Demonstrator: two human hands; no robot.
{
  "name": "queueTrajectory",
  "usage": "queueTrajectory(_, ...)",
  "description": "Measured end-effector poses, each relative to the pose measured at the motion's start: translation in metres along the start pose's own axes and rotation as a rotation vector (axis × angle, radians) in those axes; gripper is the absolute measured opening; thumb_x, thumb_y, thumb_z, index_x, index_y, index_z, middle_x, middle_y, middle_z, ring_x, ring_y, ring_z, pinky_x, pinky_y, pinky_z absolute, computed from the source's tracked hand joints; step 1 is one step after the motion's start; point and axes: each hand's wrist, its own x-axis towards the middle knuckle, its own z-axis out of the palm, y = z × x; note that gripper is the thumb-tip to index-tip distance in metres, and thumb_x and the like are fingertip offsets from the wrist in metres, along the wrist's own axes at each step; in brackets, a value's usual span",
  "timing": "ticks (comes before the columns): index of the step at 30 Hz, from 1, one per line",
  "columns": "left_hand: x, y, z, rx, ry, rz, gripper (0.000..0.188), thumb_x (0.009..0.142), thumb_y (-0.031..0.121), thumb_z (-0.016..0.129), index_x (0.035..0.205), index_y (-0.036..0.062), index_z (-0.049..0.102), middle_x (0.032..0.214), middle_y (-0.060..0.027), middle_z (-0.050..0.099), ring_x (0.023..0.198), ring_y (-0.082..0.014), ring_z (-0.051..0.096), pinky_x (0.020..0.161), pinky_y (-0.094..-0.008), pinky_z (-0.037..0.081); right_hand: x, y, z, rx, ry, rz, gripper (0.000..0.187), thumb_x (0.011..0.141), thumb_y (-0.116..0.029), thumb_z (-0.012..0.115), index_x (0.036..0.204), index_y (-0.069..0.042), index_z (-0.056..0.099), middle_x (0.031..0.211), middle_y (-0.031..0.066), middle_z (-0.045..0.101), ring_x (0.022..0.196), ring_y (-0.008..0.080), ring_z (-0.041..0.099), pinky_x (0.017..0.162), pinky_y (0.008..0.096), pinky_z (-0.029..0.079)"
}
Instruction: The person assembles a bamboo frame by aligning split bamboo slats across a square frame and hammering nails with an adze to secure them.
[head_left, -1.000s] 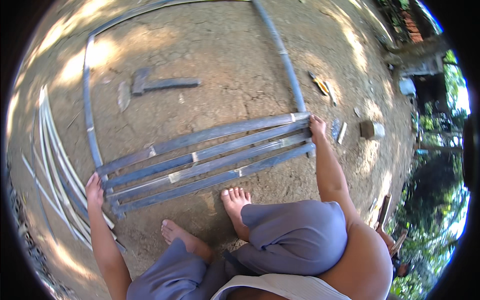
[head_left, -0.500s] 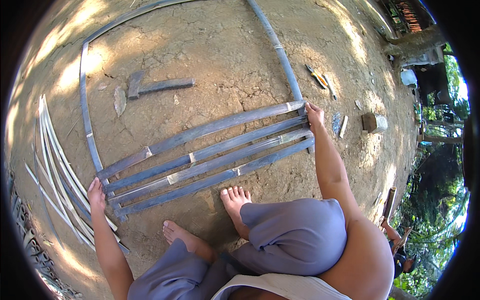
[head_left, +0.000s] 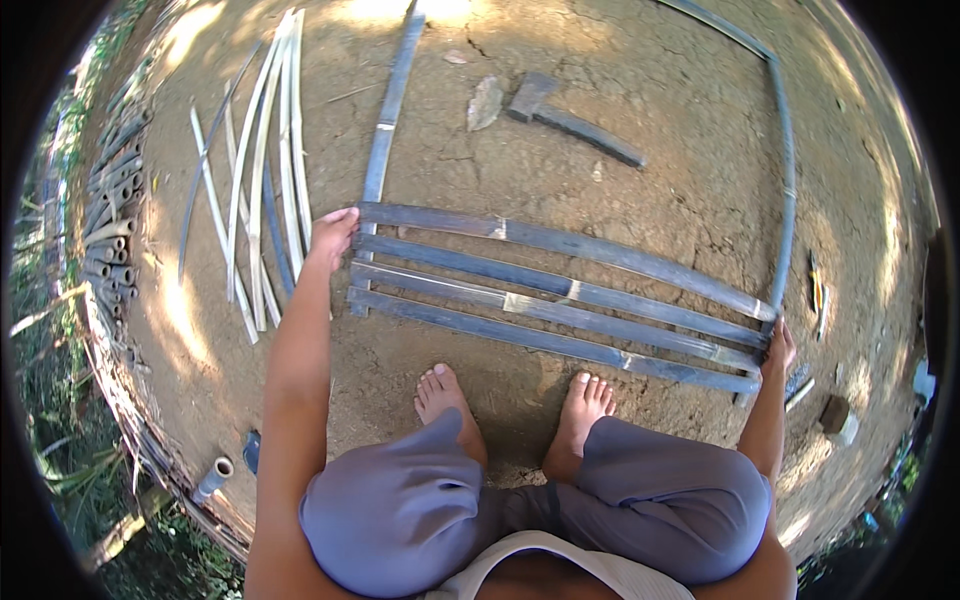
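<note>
Four-sided on the ground lies a frame of split bamboo, its left side strip (head_left: 382, 140) and right side strip (head_left: 787, 190) running away from me. Several dark bamboo slats lie side by side across its near end. My left hand (head_left: 335, 238) pinches the left end of the farthest bamboo slat (head_left: 610, 243), its fingers closed at the tip. At the opposite end my right hand (head_left: 780, 345) is closed around the slat ends by the right side strip; its fingers are partly hidden. Inside the frame rests a hammer (head_left: 580, 125), beside a dry leaf (head_left: 485, 103).
Thin pale bamboo strips (head_left: 262, 170) lie in a loose bunch at the left. Stacked bamboo poles (head_left: 112, 245) line the far left edge. Pliers (head_left: 817, 285), a pile of nails (head_left: 796, 380) and a wooden block (head_left: 838, 418) are on the right. My bare feet stand just behind the slats.
My view has swung to the left, so the frame appears turned and further right. Both hands stay at the two ends of the slats.
</note>
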Motion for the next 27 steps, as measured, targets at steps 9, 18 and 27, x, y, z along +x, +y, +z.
queueTrajectory(9, 0.002, -0.021, -0.003, -0.046, -0.019, -0.017, 0.039, 0.097, 0.031, 0.075, 0.125, 0.0043, 0.069, 0.110, -0.0024, 0.071, 0.099, -0.0142, 0.063, 0.084, -0.0323, 0.050, -0.003, 0.006, -0.010, 0.073, -0.028, -0.009, 0.048, 0.096, -0.033, 0.076, 0.131, -0.001, 0.069, 0.115, 0.0053, 0.073, 0.094, 0.0144, 0.064, 0.069, 0.0280, 0.046)
queueTrajectory(18, 0.012, -0.027, -0.016, -0.148, -0.067, -0.021, 0.030, 0.099, 0.027, 0.073, 0.120, 0.0075, 0.067, 0.111, 0.0002, 0.067, 0.103, -0.0140, 0.059, 0.092, -0.0307, 0.047, -0.006, 0.005, -0.007, 0.136, -0.064, -0.023, 0.042, 0.098, -0.024, 0.074, 0.127, 0.004, 0.069, 0.112, 0.0084, 0.073, 0.099, 0.0160, 0.066, 0.090, 0.0310, 0.051)
queueTrajectory(27, 0.009, -0.023, -0.027, -0.068, -0.013, -0.007, 0.025, 0.099, 0.024, 0.072, 0.117, 0.0058, 0.071, 0.097, 0.0005, 0.069, 0.087, -0.0115, 0.063, 0.077, -0.0288, 0.053, -0.001, 0.006, 0.009, 0.055, -0.081, -0.021, 0.042, 0.096, -0.026, 0.076, 0.126, 0.003, 0.070, 0.108, 0.0058, 0.073, 0.098, 0.0145, 0.064, 0.088, 0.0295, 0.049)
